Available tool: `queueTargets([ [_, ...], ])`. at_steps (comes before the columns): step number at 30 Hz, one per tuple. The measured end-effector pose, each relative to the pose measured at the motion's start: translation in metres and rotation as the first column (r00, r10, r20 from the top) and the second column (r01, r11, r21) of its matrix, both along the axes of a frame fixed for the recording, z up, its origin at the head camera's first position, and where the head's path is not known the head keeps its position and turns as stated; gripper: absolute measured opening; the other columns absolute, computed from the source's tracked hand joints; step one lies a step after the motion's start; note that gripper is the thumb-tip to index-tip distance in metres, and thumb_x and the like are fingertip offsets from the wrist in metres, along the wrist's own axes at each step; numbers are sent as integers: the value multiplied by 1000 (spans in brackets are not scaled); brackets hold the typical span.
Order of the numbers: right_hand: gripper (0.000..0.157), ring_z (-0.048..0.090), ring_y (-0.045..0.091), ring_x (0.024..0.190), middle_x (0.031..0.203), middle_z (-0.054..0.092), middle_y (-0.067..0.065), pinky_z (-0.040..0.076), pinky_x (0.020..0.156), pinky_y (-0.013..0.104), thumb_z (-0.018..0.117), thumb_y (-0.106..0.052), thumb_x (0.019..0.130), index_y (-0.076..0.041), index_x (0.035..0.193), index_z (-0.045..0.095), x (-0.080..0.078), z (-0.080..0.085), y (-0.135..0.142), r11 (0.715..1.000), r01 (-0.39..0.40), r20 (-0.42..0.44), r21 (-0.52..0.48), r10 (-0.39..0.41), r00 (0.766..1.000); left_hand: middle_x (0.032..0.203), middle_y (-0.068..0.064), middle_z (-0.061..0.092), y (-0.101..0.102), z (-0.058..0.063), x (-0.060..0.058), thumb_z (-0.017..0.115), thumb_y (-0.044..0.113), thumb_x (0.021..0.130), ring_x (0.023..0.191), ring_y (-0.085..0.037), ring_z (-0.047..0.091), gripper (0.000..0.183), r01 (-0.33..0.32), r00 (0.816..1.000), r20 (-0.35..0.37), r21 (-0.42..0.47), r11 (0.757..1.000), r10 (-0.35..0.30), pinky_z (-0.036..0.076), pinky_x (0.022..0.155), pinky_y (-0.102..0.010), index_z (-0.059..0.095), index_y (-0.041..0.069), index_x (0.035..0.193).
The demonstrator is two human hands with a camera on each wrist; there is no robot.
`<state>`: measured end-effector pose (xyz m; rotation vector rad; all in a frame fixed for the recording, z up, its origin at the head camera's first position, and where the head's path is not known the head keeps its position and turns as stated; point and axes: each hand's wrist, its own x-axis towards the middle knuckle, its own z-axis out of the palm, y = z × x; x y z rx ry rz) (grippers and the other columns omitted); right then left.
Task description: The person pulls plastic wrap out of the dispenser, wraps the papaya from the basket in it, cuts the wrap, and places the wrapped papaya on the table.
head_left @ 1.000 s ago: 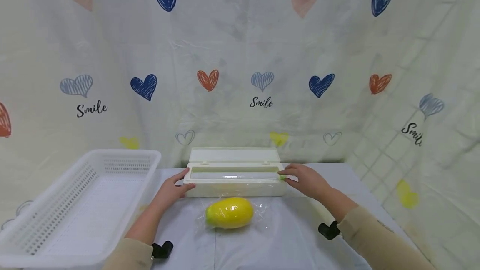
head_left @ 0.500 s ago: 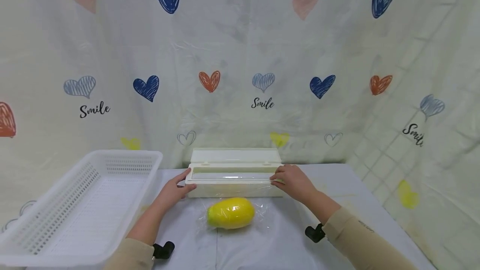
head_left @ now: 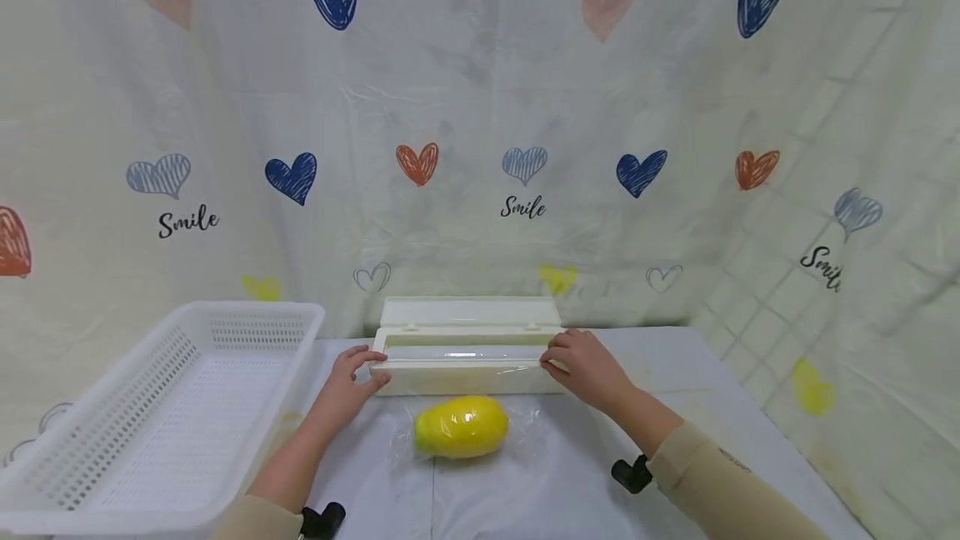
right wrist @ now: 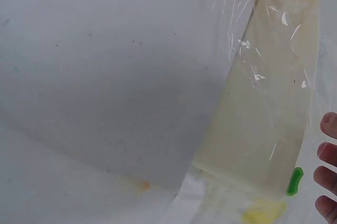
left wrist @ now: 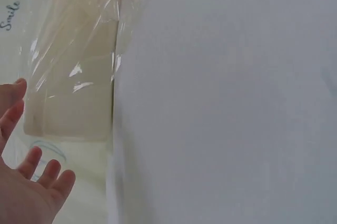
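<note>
A cream plastic-wrap dispenser (head_left: pixel 465 380) stands with its lid raised, a roll of clear film (head_left: pixel 435 352) inside. Clear plastic wrap (left wrist: pixel 76 71) stretches across its front face toward a yellow papaya-like fruit (head_left: pixel 461 427) lying on the table in film. At the dispenser's left end is my left hand (head_left: pixel 347 387), thumb and index finger apart near its top front edge. My right hand (head_left: pixel 588 367) pinches the film near the right end of the front edge. A green slider cutter (right wrist: pixel 295 182) sits at that end. Fingertip contact with the film is hard to see.
A large white perforated basket (head_left: pixel 303 357) stands on the left. White cloth covers the table (head_left: pixel 615 515). Behind the dispenser hangs a curtain (head_left: pixel 465 248) printed with hearts. Black wrist cameras (head_left: pixel 632 473) sit on both sleeves.
My right hand has moved left from the green slider at the dispenser's right end to the front edge. My left hand's fingers have shifted slightly at the left end; the fruit lies still.
</note>
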<state>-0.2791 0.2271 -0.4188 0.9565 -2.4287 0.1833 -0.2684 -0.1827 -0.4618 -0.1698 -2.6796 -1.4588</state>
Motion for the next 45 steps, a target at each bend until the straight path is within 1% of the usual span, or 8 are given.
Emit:
queueTargets([
  [6,13,56,15,78,83,64,-7,49,71,38,85,-12,77,-17,86,77,10,-1,7,999,-50,-25,-10,50,998,138,-15,44,5,6,17,70,24,93,128,-36,42,21,-32,999,-29,-41,999,31,38,105,-58,71,13,111],
  [14,15,55,14,77,83,63,-8,50,71,37,85,-11,76,-17,86,76,28,7,11,995,-94,5,-13,94,996,112,5,64,5,9,38,73,22,91,110,-22,58,12,18,994,-109,-94,995,-29,48,89,-42,75,18,103],
  [19,15,56,12,80,85,63,-11,51,72,35,84,-12,78,-20,86,75,40,10,15,997,-74,57,14,73,996,95,13,67,5,11,50,73,22,91,93,-11,60,7,51,996,-63,-77,996,-55,48,84,-32,73,22,98],
  [22,17,57,11,81,86,63,-12,52,73,34,85,-12,77,-21,87,74,48,10,18,996,-88,65,16,87,994,94,13,68,2,8,55,73,25,91,90,-9,60,6,88,995,-48,-68,994,-92,50,82,-29,72,23,97],
  [28,25,58,9,81,88,63,-12,52,70,32,87,-9,71,-23,86,72,62,5,25,982,-188,-5,-6,188,982,105,12,67,-4,2,65,74,25,90,102,-9,60,7,189,979,-67,-79,979,-195,50,84,-27,70,26,96],
  [34,17,58,10,83,90,61,-12,48,69,29,83,-13,79,-23,86,71,75,-3,28,960,-280,-66,9,280,958,110,8,65,-8,5,74,73,25,91,105,-11,59,5,275,952,-92,-164,947,-293,51,86,-35,69,25,95],
  [39,15,56,11,84,90,60,-11,46,69,27,83,-15,80,-24,86,73,81,-10,25,952,-277,-18,127,281,959,113,6,64,-11,5,78,74,26,90,107,-13,59,6,301,932,-120,-266,916,-342,50,91,-38,70,29,91],
  [45,19,51,10,79,84,56,-11,42,68,25,87,-15,74,-25,84,74,77,-18,17,931,-284,-16,230,295,955,107,16,60,-9,4,75,77,26,87,101,-11,56,12,268,913,-151,-476,837,-379,50,90,-36,70,35,85],
])
